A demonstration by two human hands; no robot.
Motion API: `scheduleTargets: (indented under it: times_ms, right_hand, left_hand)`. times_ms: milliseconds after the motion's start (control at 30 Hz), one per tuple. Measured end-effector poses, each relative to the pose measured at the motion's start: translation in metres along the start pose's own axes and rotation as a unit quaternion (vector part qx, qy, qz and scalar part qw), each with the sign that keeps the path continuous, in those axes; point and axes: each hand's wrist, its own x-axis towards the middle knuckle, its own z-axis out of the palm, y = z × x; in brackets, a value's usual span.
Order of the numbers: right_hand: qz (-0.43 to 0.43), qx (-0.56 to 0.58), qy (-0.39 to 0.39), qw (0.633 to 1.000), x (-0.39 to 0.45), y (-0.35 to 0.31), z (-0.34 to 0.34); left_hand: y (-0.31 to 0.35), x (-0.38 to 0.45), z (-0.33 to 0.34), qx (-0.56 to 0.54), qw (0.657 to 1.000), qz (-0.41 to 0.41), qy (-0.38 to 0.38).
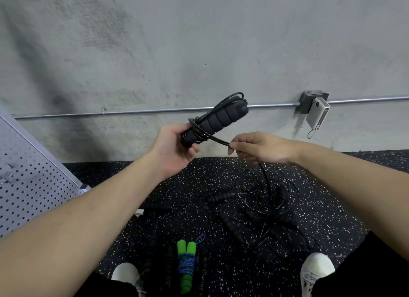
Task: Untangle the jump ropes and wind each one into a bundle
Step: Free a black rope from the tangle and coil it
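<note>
Winding step: left hand [174, 146] gripping black handles [214, 121], right hand [259, 147] pinching cord [218, 140]; next needing another taut wrap.

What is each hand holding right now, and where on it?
The left hand grips the lower end of the black handles. The right hand pinches the black cord just beyond its wraps around them.

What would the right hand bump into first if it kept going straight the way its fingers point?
Probably the left hand and the black handles it grips: the right hand points leftward at them, pinching the black cord. Depth is unclear.
</note>
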Motion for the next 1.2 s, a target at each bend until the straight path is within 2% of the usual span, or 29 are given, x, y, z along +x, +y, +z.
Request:
scheduleTargets:
  times_ms: [67, 133, 233, 500, 800, 967, 1067, 1200]
  right_hand:
    - [0.011, -0.102, 0.033, 0.994, -0.002, 0.004, -0.002]
    - [0.012, -0.154, 0.058, 0.986, -0.003, 0.009, -0.004]
    - [0.020, -0.120, 0.058, 0.991, -0.005, 0.012, -0.010]
    - [0.037, -0.126, 0.079, 0.988, -0.009, 0.005, -0.021]
    - [0.049, -0.181, 0.151, 0.971, -0.002, -0.013, -0.008]
    - [0.044, -0.219, 0.176, 0.959, -0.001, -0.024, -0.002]
    - [0.062, -0.218, 0.183, 0.957, -0.001, -0.029, -0.001]
    - [0.134, -0.113, 0.180, 0.968, -0.006, -0.026, 0.002]
  left_hand:
    - [0.000, -0.005, 0.001, 0.042, 0.999, -0.010, -0.031]
    - [-0.001, -0.010, 0.003, 0.083, 0.991, -0.034, -0.095]
    - [-0.004, -0.011, 0.004, 0.143, 0.976, -0.055, -0.152]
    - [-0.010, 0.002, 0.002, 0.262, 0.947, -0.061, -0.173]
    - [-0.018, 0.004, 0.019, 0.413, 0.904, -0.011, -0.108]
    - [-0.027, 0.004, 0.024, 0.492, 0.867, 0.076, -0.031]
    - [-0.033, 0.006, 0.022, 0.480, 0.871, 0.109, -0.007]
    - [-0.037, 0.006, 0.021, 0.456, 0.879, 0.138, 0.020]
